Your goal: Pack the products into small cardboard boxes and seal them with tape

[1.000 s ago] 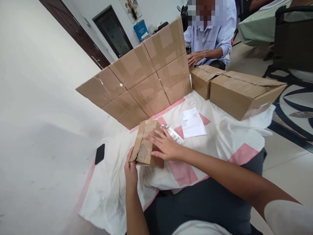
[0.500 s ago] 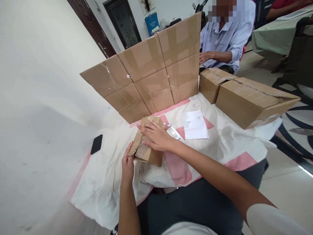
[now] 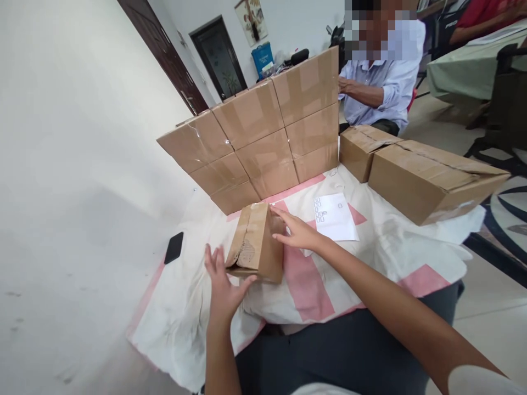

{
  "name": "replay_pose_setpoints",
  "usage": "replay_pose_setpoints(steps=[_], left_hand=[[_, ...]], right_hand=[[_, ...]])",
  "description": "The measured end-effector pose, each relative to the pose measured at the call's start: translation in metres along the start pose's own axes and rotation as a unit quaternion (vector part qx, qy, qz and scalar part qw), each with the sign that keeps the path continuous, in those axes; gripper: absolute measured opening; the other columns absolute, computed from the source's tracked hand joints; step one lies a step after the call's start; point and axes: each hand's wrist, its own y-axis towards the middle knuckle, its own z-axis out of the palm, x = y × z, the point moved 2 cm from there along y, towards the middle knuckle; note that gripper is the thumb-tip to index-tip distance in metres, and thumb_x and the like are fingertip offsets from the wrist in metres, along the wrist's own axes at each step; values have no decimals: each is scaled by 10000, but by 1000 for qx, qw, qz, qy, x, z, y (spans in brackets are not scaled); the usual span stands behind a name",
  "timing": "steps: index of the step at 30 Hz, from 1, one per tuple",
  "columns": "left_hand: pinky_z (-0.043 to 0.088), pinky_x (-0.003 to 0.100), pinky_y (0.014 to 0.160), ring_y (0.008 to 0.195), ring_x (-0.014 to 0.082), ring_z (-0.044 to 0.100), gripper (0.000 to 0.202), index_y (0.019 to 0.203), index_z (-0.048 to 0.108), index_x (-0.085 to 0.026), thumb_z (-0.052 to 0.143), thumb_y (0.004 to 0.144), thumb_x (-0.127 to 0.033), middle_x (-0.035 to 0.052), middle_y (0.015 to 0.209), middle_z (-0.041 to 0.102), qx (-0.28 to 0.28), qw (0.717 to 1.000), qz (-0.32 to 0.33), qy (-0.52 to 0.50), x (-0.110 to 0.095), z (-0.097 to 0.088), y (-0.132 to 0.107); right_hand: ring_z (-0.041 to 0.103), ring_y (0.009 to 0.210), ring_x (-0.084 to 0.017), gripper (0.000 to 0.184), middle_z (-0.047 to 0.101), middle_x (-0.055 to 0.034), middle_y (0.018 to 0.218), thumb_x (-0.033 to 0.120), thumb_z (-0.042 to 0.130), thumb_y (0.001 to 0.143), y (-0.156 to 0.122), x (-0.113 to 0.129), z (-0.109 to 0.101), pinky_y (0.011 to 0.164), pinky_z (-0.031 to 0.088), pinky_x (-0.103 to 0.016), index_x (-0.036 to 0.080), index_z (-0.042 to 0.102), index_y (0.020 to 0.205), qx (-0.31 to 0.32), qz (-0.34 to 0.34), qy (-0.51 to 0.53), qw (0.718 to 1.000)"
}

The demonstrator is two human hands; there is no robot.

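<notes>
While the left hand [image 3: 224, 289] splays, the right hand [image 3: 302, 232] flanks the small carton [image 3: 260, 248].

A small cardboard box [image 3: 251, 233] sits on the cloth-covered surface [image 3: 308, 280], with the left hand [image 3: 222, 288] spread at its near end and the right hand [image 3: 300, 233] along its right side. Behind it stands a taped cardboard panel [image 3: 263, 145]; a printed sheet [image 3: 340, 222] lies to the right, a black phone [image 3: 173, 248] to the left. Farther right are two cartons [image 3: 405, 189], with a person in a pale blue shirt [image 3: 373, 101] beyond them.
</notes>
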Motion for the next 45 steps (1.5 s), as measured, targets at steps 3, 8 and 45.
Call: replay_pose_setpoints(steps=[3, 8, 45], left_hand=[[364, 589, 1152, 1493, 386, 287, 813, 1454, 470, -281, 813, 738, -458, 150, 1649, 178, 14, 998, 53, 35, -33, 12, 1], [358, 545, 1159, 1378, 353, 442, 474, 1242, 634, -235, 703, 775, -275, 140, 1494, 455, -41, 996, 72, 40, -39, 18, 1], [532, 299, 733, 833, 163, 629, 245, 1164, 511, -198, 471, 925, -163, 48, 920, 622, -58, 935, 188, -294, -48, 196, 90]], right_hand=[[374, 1472, -300, 836, 355, -153, 1608, 367, 657, 875, -3, 2, 9, 1184, 352, -515, 221, 241, 1585, 22, -9, -27, 999], [458, 1395, -286, 634, 492, -135, 1506, 381, 572, 924, 1, -1, -12, 1149, 383, -482, 214, 387, 1507, -26, -21, -127, 991], [648, 1042, -261, 522, 707, -132, 1101, 76, 397, 916, -2, -61, -54, 806, 438, -323, 162, 413, 1430, -48, 365, -362, 857]])
